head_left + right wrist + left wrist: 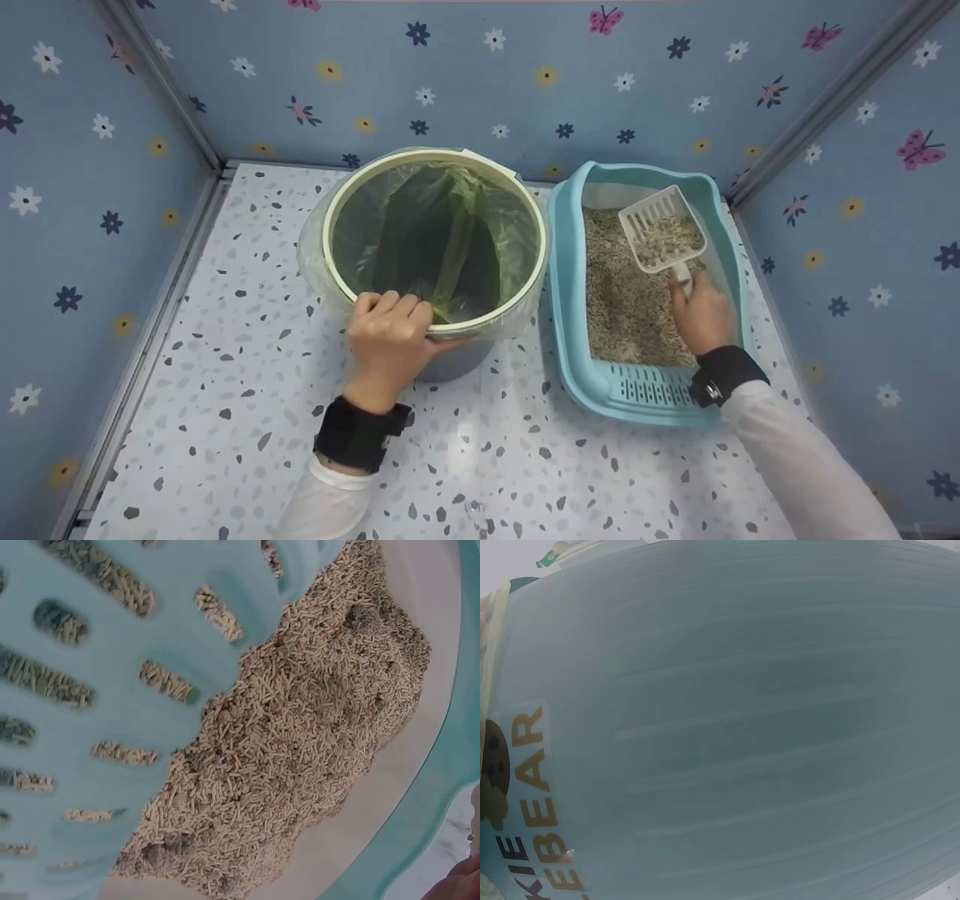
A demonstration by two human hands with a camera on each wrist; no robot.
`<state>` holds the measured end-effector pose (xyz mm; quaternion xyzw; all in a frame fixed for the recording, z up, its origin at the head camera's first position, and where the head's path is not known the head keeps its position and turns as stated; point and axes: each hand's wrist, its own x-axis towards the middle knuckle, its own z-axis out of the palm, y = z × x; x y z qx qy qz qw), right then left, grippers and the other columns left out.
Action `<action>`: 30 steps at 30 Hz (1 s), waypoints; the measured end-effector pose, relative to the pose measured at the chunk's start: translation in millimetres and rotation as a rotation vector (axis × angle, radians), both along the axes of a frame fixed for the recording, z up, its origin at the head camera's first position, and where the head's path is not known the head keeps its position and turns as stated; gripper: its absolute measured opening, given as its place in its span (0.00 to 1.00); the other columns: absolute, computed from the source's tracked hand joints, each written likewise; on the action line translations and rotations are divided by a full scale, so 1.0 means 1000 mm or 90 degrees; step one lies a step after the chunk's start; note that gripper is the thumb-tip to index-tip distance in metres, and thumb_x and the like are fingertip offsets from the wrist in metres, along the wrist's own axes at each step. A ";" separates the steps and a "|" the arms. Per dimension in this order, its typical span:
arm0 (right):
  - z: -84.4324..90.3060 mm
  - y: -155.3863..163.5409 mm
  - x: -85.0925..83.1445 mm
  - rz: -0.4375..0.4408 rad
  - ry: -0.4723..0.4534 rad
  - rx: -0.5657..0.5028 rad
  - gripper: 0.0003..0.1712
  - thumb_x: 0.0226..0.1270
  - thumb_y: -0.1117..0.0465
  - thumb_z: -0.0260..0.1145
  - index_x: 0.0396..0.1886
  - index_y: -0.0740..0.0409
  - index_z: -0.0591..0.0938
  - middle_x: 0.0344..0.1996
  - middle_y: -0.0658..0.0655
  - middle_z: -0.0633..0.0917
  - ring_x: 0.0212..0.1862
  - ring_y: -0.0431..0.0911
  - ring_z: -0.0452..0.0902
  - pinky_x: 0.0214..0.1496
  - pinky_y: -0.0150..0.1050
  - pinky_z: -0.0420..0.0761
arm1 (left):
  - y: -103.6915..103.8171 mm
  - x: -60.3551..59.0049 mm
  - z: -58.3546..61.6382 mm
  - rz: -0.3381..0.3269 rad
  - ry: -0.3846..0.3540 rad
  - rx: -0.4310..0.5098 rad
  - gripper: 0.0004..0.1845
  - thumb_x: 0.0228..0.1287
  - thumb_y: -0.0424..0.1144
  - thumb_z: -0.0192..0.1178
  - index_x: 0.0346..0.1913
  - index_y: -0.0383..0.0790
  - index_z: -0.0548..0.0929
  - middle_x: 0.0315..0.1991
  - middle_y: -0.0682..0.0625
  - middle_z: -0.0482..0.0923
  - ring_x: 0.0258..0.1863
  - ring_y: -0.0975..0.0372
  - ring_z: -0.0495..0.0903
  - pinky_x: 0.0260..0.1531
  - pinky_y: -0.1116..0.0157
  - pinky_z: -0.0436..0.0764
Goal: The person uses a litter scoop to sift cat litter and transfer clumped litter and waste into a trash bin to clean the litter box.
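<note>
- Left hand (388, 335) grips the near rim of the waste bin (517, 225), fingers curled over the edge, thumb outside pinching the clear liner against the wall.
- Bin stands on the speckled floor (225, 390), just left of the litter tray (731, 247); the two look to be touching or nearly so.
- Green bag (450, 232) hangs inside the bin, slumped; can't tell how well it is tucked at the rim.
- Right hand (701, 313) is closed round the handle of the white slotted scoop (660, 229), held over the far half of the tray.
- Scoop carries a load of pellets and clumps; it looks about level and raised off the litter, but how far can't be told.
- Litter (300, 735) fills the tray bed; right wrist view shows pellets under the slotted turquoise grid (112, 690) too.
- Left wrist view shows only the bin's grey-blue side (742, 727) with part of a printed label.
- Risk: tilting the scoop while crossing the tray wall would likely drop pellets on the floor or into the gap between tray and bin.
- Risk: loose grains could sift through the slots over the floor.
- Risk: a dump onto the slumped bag fold might pull the liner down; the left-hand pinch is what seems to be holding it.
- Risk: a knock against the bin rim could shake out the load.
</note>
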<state>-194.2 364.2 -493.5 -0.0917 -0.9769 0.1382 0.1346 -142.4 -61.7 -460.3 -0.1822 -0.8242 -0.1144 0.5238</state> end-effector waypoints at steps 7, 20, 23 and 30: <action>-0.003 0.002 0.002 0.023 0.022 0.025 0.20 0.70 0.49 0.55 0.42 0.64 0.72 0.15 0.61 0.75 0.14 0.53 0.69 0.14 0.42 0.60 | 0.001 0.000 0.000 -0.007 0.005 0.010 0.40 0.37 0.78 0.57 0.10 0.43 0.59 0.08 0.52 0.58 0.11 0.56 0.62 0.20 0.58 0.63; -0.002 -0.002 0.000 0.026 -0.109 -0.194 0.26 0.72 0.45 0.51 0.42 0.67 0.73 0.22 0.55 0.69 0.21 0.46 0.65 0.24 0.39 0.64 | 0.001 0.000 0.000 -0.004 -0.003 0.002 0.40 0.36 0.79 0.56 0.09 0.44 0.59 0.08 0.53 0.58 0.10 0.57 0.62 0.19 0.59 0.63; 0.001 -0.001 0.000 0.024 -0.173 -0.304 0.29 0.73 0.43 0.48 0.47 0.68 0.73 0.20 0.51 0.68 0.19 0.41 0.62 0.22 0.36 0.64 | 0.000 0.000 0.000 -0.003 -0.005 0.002 0.40 0.36 0.79 0.56 0.09 0.44 0.59 0.08 0.53 0.59 0.10 0.57 0.62 0.19 0.59 0.63; 0.009 -0.006 0.002 0.036 -0.259 -0.539 0.25 0.74 0.45 0.46 0.49 0.64 0.71 0.13 0.44 0.62 0.12 0.34 0.54 0.15 0.31 0.60 | 0.000 0.000 -0.001 -0.003 -0.007 0.000 0.40 0.36 0.79 0.56 0.09 0.43 0.60 0.08 0.53 0.58 0.10 0.57 0.61 0.19 0.59 0.63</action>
